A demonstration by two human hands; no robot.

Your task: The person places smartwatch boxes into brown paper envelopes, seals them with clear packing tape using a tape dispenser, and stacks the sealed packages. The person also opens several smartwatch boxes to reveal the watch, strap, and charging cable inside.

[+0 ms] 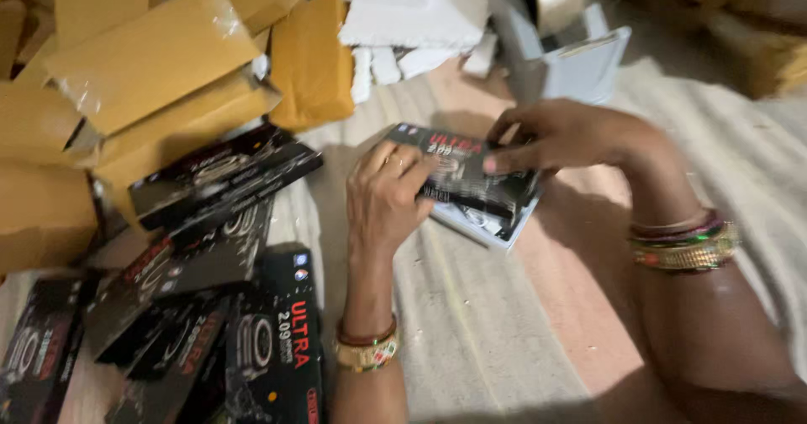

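Flat black cartons lie stacked while left hand and right hand grip one black box, brown parcels piled beyond.

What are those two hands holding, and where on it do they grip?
Both hold one black printed box. The left hand grips its near left end; the right hand presses on its top at the far right edge.
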